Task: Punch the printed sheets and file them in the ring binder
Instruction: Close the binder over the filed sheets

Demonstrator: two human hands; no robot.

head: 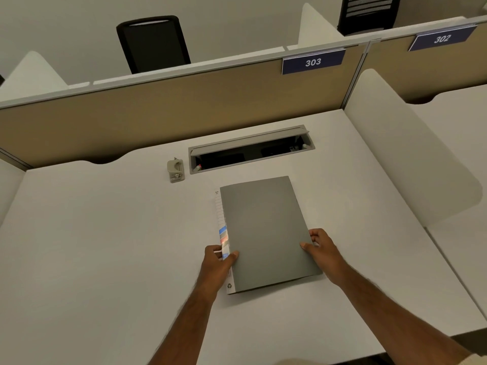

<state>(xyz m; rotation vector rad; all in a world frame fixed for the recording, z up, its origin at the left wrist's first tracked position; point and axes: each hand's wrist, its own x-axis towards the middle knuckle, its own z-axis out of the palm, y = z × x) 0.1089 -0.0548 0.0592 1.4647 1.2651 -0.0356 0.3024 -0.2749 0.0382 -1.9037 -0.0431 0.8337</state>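
A closed grey ring binder [266,230] lies flat on the white desk [105,246], its white labelled spine on the left. My left hand [217,264] grips the spine edge near the front, thumb on top of the cover. My right hand [320,250] grips the binder's right edge, thumb on the cover and fingers curled under it. A small beige hole punch [175,170] stands on the desk beyond the binder, to the left. No loose printed sheets are in view.
An open cable tray [250,150] is sunk into the desk behind the binder. A tan partition [158,109] with a sign reading 303 closes the back; a white side divider [400,154] stands on the right. A black chair [154,43] is beyond the partition.
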